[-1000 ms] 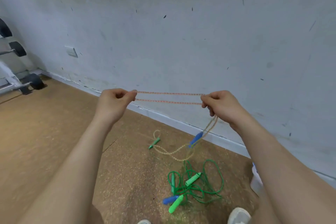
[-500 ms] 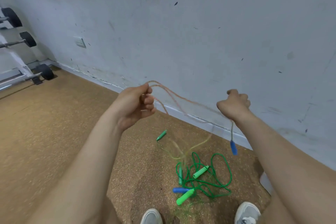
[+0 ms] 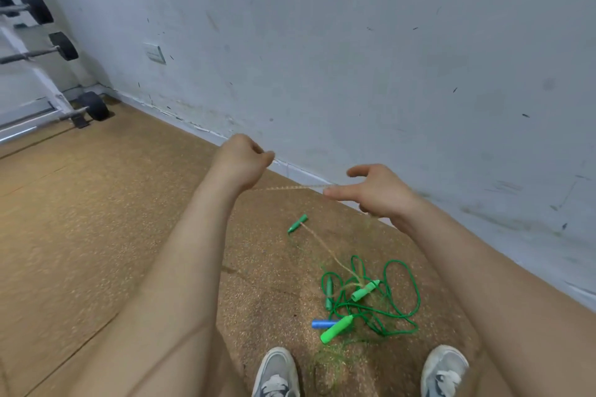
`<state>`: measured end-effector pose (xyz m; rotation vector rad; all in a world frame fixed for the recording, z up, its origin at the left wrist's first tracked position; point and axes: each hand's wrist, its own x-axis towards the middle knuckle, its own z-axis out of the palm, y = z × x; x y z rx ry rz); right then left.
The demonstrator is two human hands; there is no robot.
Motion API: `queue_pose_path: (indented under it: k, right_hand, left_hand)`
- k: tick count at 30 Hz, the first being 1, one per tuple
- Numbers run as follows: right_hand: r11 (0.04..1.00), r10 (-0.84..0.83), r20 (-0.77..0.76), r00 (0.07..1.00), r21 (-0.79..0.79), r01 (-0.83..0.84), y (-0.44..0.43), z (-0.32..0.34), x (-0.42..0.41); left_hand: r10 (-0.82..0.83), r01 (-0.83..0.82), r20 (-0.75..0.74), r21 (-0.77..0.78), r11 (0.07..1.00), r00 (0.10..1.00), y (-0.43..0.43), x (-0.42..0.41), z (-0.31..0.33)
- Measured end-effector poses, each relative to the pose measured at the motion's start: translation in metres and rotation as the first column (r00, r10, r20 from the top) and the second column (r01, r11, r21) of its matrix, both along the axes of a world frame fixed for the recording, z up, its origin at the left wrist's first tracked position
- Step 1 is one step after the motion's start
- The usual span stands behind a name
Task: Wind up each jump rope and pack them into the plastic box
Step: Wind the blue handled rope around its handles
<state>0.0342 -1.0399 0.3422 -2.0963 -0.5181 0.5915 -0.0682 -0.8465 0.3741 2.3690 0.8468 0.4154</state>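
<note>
A beige jump rope is stretched in the air between my hands. My left hand is a fist gripping one end of that stretch. My right hand takes the other end into its palm with thumb and forefinger sticking out; its remaining fingers are hidden. The rope's green handle lies on the floor, and its cord trails into a tangled green jump rope with bright green handles. A blue handle lies beside them. The plastic box is out of view.
A white wall runs close behind the ropes. A dumbbell rack stands at the far left. My two shoes are at the bottom edge, just short of the rope pile, on the cork-coloured floor.
Both hands have dropped lower and closer together. The slack loop is now pulled straight. My right hand's thumb and forefinger have spread, and the dangling blue handle is no longer visible.
</note>
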Motion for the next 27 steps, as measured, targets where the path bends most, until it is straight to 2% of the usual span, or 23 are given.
queue_pose_path:
  k: [4,6,7,9,12,13,14,15,16,17,18,19,20,21,22,23,24,25,27]
  right_hand:
    - [0.957,0.215,0.061,0.975,-0.210,-0.198,-0.002,0.001,-0.001]
    - [0.915,0.342,0.064,0.937,-0.247,-0.318,-0.008,0.010,0.001]
    - [0.902,0.390,0.006,0.921,-0.206,-0.380,-0.012,0.015,0.004]
    - [0.906,0.420,-0.149,0.895,0.016,-0.422,-0.018,0.025,0.006]
    - [0.916,0.347,-0.391,0.852,0.335,-0.219,-0.019,0.038,0.005]
    - [0.911,0.331,-0.451,0.829,0.380,-0.158,-0.018,0.041,0.002]
    - [0.906,0.331,-0.475,0.815,0.401,-0.134,-0.016,0.043,-0.001]
    - [0.898,0.350,-0.467,0.812,0.413,-0.149,-0.013,0.045,-0.004]
    - [0.888,0.369,-0.430,0.824,0.424,-0.177,-0.009,0.046,-0.008]
    - [0.879,0.376,-0.369,0.850,0.432,-0.202,-0.005,0.048,-0.012]
    - [0.879,0.355,-0.289,0.889,0.427,-0.212,-0.001,0.048,-0.014]
    - [0.894,0.302,-0.195,0.933,0.399,-0.206,0.002,0.048,-0.014]
    - [0.909,0.240,-0.106,0.965,0.372,-0.186,0.003,0.049,-0.014]
    - [0.913,0.179,-0.051,0.982,0.381,-0.147,0.003,0.051,-0.013]
    - [0.884,0.121,-0.066,0.990,0.461,-0.077,0.002,0.053,-0.010]
    - [0.812,0.083,-0.171,0.982,0.583,0.032,0.000,0.056,-0.006]
    - [0.699,0.083,-0.310,0.947,0.696,0.166,-0.002,0.059,-0.001]
    - [0.577,0.109,-0.423,0.900,0.764,0.289,-0.005,0.064,0.004]
    - [0.413,0.162,-0.537,0.828,0.799,0.438,-0.012,0.070,0.012]
  left_hand:
    - [0.155,-0.177,0.171,0.121,0.977,0.973,0.008,-0.002,0.006]
    - [0.239,-0.273,0.228,0.134,0.953,0.944,0.020,-0.008,0.007]
    - [0.271,-0.304,0.233,0.115,0.946,0.934,0.028,-0.012,0.006]
    - [0.302,-0.316,0.137,0.092,0.944,0.943,0.041,-0.020,0.001]
    - [0.237,-0.190,-0.252,0.197,0.962,0.938,0.044,-0.020,-0.011]
    - [0.190,-0.120,-0.303,0.235,0.965,0.934,0.039,-0.018,-0.011]
    - [0.104,-0.043,-0.265,0.227,0.973,0.958,0.031,-0.015,-0.010]
    - [-0.043,0.058,-0.141,0.103,0.993,0.989,0.019,-0.012,-0.007]
    - [-0.201,0.205,0.039,-0.133,0.970,0.979,0.001,-0.010,-0.004]
    - [-0.315,0.377,0.215,-0.390,0.840,0.924,-0.019,-0.010,0.001]
    - [-0.365,0.488,0.323,-0.560,0.670,0.873,-0.036,-0.007,0.002]
    - [-0.390,0.540,0.376,-0.639,0.548,0.841,-0.048,-0.004,0.000]
    - [-0.407,0.570,0.405,-0.659,0.491,0.818,-0.056,0.000,-0.003]
    - [-0.411,0.584,0.419,-0.648,0.489,0.810,-0.059,0.003,-0.009]
    - [-0.404,0.576,0.415,-0.647,0.499,0.815,-0.061,0.006,-0.013]
    - [-0.427,0.555,0.365,-0.648,0.522,0.827,-0.062,0.008,-0.019]
    - [-0.500,0.535,0.256,-0.633,0.560,0.827,-0.065,0.008,-0.024]
    - [-0.610,0.535,0.078,-0.576,0.618,0.789,-0.069,0.008,-0.031]
    - [-0.751,0.620,-0.298,-0.429,0.657,0.590,-0.079,0.006,-0.045]
